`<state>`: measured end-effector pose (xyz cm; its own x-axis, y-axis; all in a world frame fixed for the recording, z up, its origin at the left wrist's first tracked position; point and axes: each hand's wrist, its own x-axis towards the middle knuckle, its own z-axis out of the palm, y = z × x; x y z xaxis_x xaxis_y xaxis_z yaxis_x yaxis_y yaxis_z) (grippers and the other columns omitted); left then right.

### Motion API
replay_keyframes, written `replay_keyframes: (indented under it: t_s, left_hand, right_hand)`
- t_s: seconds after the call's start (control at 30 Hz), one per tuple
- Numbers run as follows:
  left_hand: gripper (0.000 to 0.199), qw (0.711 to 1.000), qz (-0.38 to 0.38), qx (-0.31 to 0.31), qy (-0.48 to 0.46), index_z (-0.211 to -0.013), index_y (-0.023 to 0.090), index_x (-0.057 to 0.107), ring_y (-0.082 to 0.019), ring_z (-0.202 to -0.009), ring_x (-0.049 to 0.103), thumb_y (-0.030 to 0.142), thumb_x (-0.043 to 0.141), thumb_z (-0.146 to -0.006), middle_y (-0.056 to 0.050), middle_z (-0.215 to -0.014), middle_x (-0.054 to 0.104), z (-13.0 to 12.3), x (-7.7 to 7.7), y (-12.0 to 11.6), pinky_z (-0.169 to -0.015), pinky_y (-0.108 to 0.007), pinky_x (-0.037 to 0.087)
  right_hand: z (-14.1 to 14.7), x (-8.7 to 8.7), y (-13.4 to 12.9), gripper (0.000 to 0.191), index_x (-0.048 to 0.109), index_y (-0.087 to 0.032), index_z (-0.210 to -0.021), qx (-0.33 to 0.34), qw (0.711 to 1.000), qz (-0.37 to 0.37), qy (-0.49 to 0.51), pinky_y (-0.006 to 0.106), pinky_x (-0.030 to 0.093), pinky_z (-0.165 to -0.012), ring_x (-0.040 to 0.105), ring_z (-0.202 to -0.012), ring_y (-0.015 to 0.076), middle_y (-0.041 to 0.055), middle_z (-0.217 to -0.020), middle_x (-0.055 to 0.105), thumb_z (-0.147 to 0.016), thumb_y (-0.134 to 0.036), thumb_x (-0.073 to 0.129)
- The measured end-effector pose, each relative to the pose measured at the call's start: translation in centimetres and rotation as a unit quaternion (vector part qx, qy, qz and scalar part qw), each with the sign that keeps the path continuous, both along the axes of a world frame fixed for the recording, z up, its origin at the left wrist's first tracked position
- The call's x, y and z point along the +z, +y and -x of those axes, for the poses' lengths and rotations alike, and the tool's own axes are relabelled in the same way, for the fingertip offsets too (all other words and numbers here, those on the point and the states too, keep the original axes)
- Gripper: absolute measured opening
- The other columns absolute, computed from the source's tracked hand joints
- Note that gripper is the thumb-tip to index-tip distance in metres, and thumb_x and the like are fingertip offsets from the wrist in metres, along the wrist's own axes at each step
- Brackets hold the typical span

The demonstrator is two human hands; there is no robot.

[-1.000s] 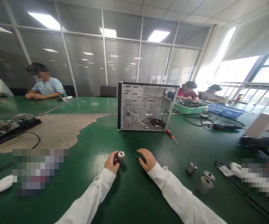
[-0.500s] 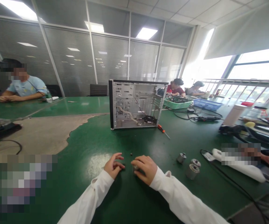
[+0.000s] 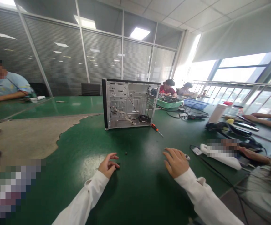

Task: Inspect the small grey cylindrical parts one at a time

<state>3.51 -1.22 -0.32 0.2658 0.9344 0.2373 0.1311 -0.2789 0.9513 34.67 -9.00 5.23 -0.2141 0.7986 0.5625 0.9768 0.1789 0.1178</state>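
My left hand (image 3: 108, 166) hovers over or rests on the green table (image 3: 135, 193) with its fingers loosely bent and apart. Close to its fingertips shows a dark patch too small to make out. A tiny dark part (image 3: 126, 153) lies just beyond that hand. To the right, my right hand (image 3: 176, 162) has its fingers spread above the spot with the small metal cylinders. One metal cylinder (image 3: 187, 157) peeks out beside its knuckles; the others are hidden under the hand. Nothing shows between the thumb and the fingers.
An open computer case (image 3: 130, 106) stands ahead, with an orange-handled screwdriver (image 3: 157, 129) by its corner. Green (image 3: 169, 103) and blue baskets (image 3: 196, 103) stand behind at right. A white power strip (image 3: 222, 159) and cables lie right, near another person's hand (image 3: 248, 153).
My right hand has moved right from beside my left hand to the metal cylinders, covering most of them. My left hand holds nearly the same pose. The view has turned a little right.
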Motion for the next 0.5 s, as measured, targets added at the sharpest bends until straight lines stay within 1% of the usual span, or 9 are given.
replay_keyframes:
  t_s: [0.03,0.13,0.2,0.27,0.33,0.4,0.43,0.5]
  left_hand:
    - [0.046,1.0,-0.001,0.003,0.002,-0.103,0.018,0.037,-0.012,-0.061,0.06,0.01,0.04,-0.059,-0.006,-0.094,0.052,0.0,0.0,0.0,-0.052,-0.024,0.046]
    - [0.045,1.0,-0.002,0.008,0.004,-0.103,0.017,0.037,-0.012,-0.061,0.06,0.01,0.039,-0.059,-0.006,-0.093,0.052,0.1,0.1,0.0,-0.052,-0.024,0.046]
    - [0.046,1.0,-0.001,0.011,0.004,-0.103,0.017,0.037,-0.012,-0.06,0.06,0.01,0.039,-0.058,-0.006,-0.092,0.052,0.1,0.2,0.0,-0.052,-0.024,0.046]
    - [0.046,1.0,0.002,0.017,0.006,-0.103,0.017,0.037,-0.011,-0.06,0.06,0.009,0.04,-0.058,-0.005,-0.093,0.052,0.1,0.3,-0.1,-0.052,-0.023,0.046]
    - [0.045,1.0,0.003,0.026,0.01,-0.103,0.017,0.037,-0.011,-0.06,0.06,0.01,0.04,-0.058,-0.005,-0.093,0.052,0.2,0.4,-0.2,-0.051,-0.023,0.046]
    - [0.045,0.999,0.001,0.029,0.013,-0.103,0.017,0.037,-0.011,-0.059,0.06,0.011,0.039,-0.058,-0.006,-0.092,0.051,0.2,0.4,-0.2,-0.052,-0.024,0.046]
    - [0.045,1.0,-0.001,0.028,0.013,-0.103,0.016,0.037,-0.012,-0.059,0.06,0.011,0.039,-0.058,-0.006,-0.092,0.051,0.1,0.4,-0.2,-0.052,-0.024,0.046]
    - [0.045,1.0,-0.005,0.027,0.013,-0.103,0.016,0.038,-0.012,-0.059,0.06,0.012,0.039,-0.058,-0.006,-0.091,0.052,0.1,0.4,-0.2,-0.052,-0.025,0.046]
  right_hand:
    - [1.4,0.3,0.1,0.027,0.055,-0.017,-0.096,0.035,0.999,0.016,0.007,0.039,0.028,-0.083,0.043,-0.097,0.0246,0.0104,-0.105,0.051,-0.07,-0.018,0.045]
    - [6.3,0.5,1.4,0.037,0.046,-0.017,-0.108,0.126,0.986,0.106,0.02,0.035,0.034,-0.08,0.041,-0.1,0.0224,0.0108,-0.113,0.045,-0.071,-0.016,0.042]
    - [9.2,0.1,3.2,0.044,0.039,-0.018,-0.116,0.161,0.976,0.148,0.018,0.034,0.037,-0.077,0.039,-0.102,0.023,0.0117,-0.118,0.04,-0.071,-0.017,0.042]
    - [11.3,-0.8,5.4,0.043,0.039,-0.02,-0.116,0.181,0.97,0.164,0.016,0.034,0.039,-0.075,0.04,-0.101,0.0232,0.0118,-0.119,0.04,-0.072,-0.016,0.042]
    - [12.6,-1.8,7.5,0.035,0.046,-0.021,-0.108,0.201,0.966,0.16,0.016,0.032,0.039,-0.074,0.043,-0.096,0.0212,0.0105,-0.112,0.046,-0.075,-0.013,0.04]
    - [13.1,-2.7,8.7,0.027,0.053,-0.02,-0.097,0.221,0.963,0.151,0.016,0.029,0.039,-0.073,0.046,-0.09,0.0179,0.0087,-0.1,0.053,-0.076,-0.01,0.038]
    - [13.2,-3.0,8.9,0.026,0.054,-0.019,-0.093,0.228,0.962,0.149,0.015,0.028,0.039,-0.073,0.047,-0.087,0.0165,0.0079,-0.094,0.054,-0.077,-0.008,0.037]
    - [12.8,-3.3,8.6,0.024,0.056,-0.019,-0.086,0.236,0.96,0.149,0.014,0.025,0.039,-0.07,0.048,-0.081,0.0144,0.0066,-0.086,0.056,-0.077,-0.007,0.037]
